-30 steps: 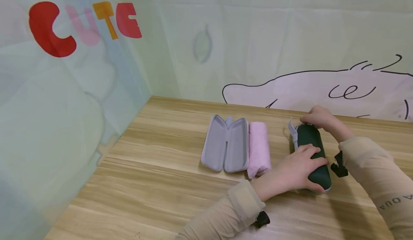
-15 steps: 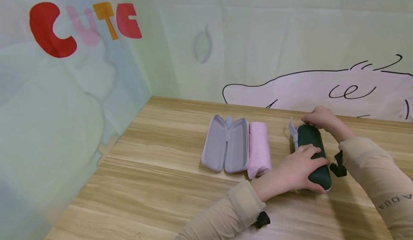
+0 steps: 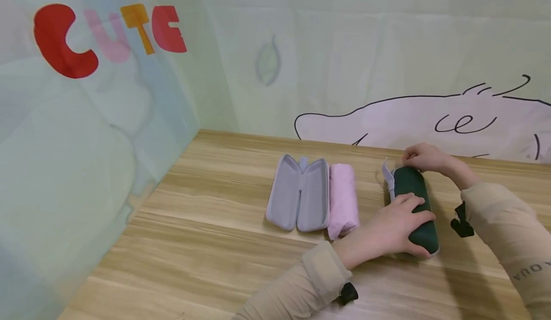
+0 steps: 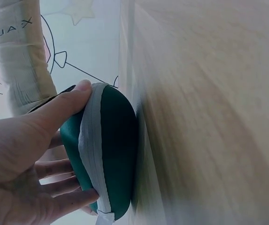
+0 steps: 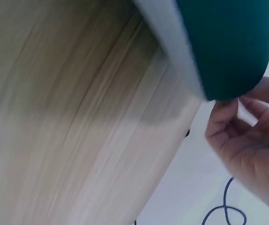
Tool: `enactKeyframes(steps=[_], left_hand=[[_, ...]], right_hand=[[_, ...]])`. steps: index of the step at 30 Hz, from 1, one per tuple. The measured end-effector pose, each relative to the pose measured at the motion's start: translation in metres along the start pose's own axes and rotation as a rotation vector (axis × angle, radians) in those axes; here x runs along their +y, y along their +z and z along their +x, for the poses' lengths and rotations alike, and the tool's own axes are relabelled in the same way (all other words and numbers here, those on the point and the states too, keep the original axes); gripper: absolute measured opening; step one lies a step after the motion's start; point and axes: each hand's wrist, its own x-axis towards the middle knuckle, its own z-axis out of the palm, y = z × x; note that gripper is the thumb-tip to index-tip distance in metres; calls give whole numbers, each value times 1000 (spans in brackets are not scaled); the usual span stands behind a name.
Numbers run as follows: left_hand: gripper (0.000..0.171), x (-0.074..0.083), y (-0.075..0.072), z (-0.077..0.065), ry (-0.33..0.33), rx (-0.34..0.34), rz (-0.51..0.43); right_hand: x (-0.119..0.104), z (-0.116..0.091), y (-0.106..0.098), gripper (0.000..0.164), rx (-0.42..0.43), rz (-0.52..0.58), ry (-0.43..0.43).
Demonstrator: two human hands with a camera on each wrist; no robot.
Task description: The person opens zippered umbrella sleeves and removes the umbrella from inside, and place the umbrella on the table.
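Note:
A dark green zippered hard case (image 3: pixel 412 186) lies at the right of the table, a grey strap (image 3: pixel 389 179) at its left side. My left hand (image 3: pixel 393 224) lies across its near part and grips it. The left wrist view shows the thumb and fingers around the green case (image 4: pixel 118 150) beside its pale zipper (image 4: pixel 92 145), which looks zipped along this end. At the case's far end is my right hand (image 3: pixel 426 158), fingers curled. Its fingertips (image 5: pixel 224 111) meet the end of the case near the seam; anything pinched between them is hidden.
Left of my hands, a grey hard case (image 3: pixel 298 198) stands spread open. A pink rolled bundle (image 3: pixel 343 200) lies against its right side, close to my left forearm. Printed cloth walls (image 3: pixel 241 71) rise along the left and back edges of the wooden table (image 3: pixel 206 243).
My right hand has shifted slightly at the far end of the green case, and its forearm has swung a little outward to the right. The left hand keeps its grip; the view has tilted slightly.

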Motion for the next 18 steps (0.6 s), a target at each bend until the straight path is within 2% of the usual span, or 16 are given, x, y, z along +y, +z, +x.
enactKeyframes(steps=[7, 18], left_hand=[[70, 0, -1, -1, 7, 3, -3], [71, -1, 0, 0, -5, 4, -8]], right_hand=[[5, 1, 1, 17, 7, -12, -110], [11, 2, -2, 20, -34, -1, -97]])
